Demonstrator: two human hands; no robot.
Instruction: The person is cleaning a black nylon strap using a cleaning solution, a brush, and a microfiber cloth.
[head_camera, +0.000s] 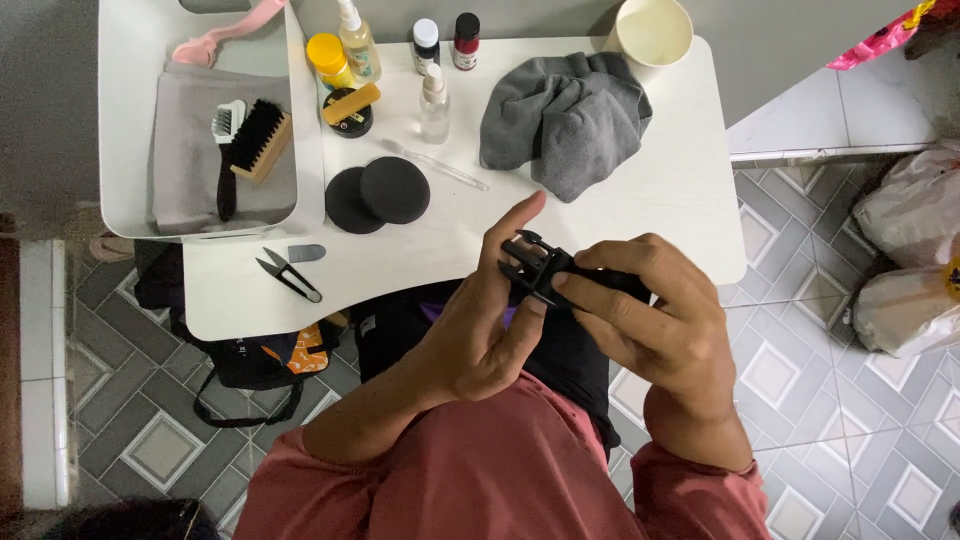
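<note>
Head view: both hands hold a black plastic buckle (540, 268) just in front of the white tabletop (690, 190), over its near edge. The buckle is dark and glossy, with prongs or a frame sticking out toward the left hand; a black strap end runs under the right hand's fingers. Left hand (480, 320) pinches the buckle from below, index finger stretched up along it, thumb pressing its near side. Right hand (650, 310) is curled closed around the buckle's other end, fingers wrapped over it.

On the tabletop, far edge: a yellow-capped jar (328, 55), a clear spray bottle (358, 40) with a pale label, a white-capped small bottle (425, 42), a red-capped small bottle (465, 40), all upright in a row. A clear dropper bottle (434, 105) stands nearer. A black round tin (350, 115) has a tan block lying on it. Cream cup (652, 30) at the far right corner, contents not visible. Crumpled grey cloth (565, 115) lies just beside the cup. Two black round pads (380, 192) overlap mid-tabletop. Thread snips (290, 275) lie near the left edge.

A white tray (125, 120) at the tabletop's left holds a grey cloth, a wooden-backed black brush (260, 140) and a pink brush handle.
</note>
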